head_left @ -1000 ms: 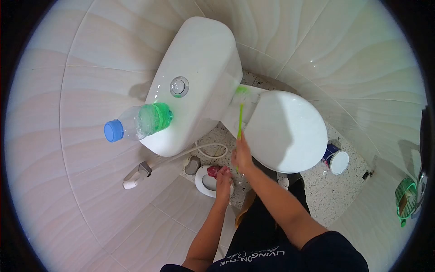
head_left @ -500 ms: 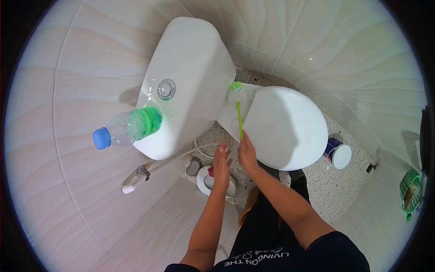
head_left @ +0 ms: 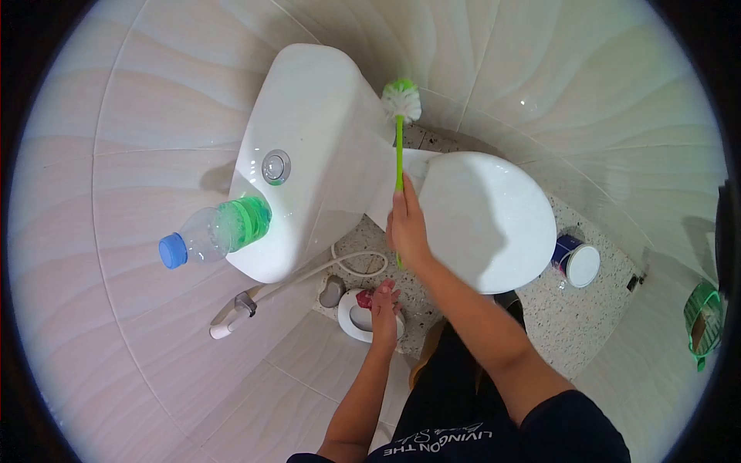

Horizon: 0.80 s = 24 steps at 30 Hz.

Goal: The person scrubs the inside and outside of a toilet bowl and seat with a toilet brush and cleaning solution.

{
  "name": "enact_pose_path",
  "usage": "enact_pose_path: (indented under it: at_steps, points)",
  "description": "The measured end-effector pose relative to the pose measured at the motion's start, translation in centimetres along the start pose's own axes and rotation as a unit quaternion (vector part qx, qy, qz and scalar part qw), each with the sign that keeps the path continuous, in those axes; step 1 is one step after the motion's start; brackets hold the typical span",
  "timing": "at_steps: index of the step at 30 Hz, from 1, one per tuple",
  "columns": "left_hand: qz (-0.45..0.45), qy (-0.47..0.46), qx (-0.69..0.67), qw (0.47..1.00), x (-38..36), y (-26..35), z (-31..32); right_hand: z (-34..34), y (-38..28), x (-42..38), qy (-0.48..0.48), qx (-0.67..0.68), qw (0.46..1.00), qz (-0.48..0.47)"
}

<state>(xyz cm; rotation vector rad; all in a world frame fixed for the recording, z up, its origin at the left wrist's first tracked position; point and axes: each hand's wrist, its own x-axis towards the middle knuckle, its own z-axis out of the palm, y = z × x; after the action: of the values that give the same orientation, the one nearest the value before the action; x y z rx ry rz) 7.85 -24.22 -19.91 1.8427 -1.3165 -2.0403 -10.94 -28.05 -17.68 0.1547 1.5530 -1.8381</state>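
My right hand [head_left: 407, 228] is wrapped round the lime-green handle of a toilet brush [head_left: 401, 104], whose white and green bristle head points away from me beside the tank. Below it and to the left, my left hand [head_left: 384, 305] is open with its fingers stretched out, holding nothing visible. Under that hand stands a white round-rimmed container [head_left: 349, 322] with a small red thing [head_left: 363, 299] at its rim. The toilet seat lid [head_left: 482, 224] is down, right of my right hand. On the tank [head_left: 309, 100] lies a clear bottle [head_left: 207, 234] of green liquid with a blue cap.
A bidet sprayer [head_left: 231, 315] hangs on the left wall, its white hose [head_left: 363, 266] looping near the floor. A grey object [head_left: 332, 292] stands by the container. Right of the toilet is a blue tub with a white lid [head_left: 583, 266]. A green basket [head_left: 702, 320] hangs at far right.
My right hand has raised the brush up and away from the base behind the seat lid, to beside the tank. My left hand has drawn back toward me.
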Motion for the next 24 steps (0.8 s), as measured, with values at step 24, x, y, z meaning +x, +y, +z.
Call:
enact_pose_path:
  at_steps: [24]
  points:
    - [0.087,-0.027,0.048,0.995,3.2,-7.1,-5.5,0.8,2.2,-11.1,-0.049,0.275,0.854,0.439]
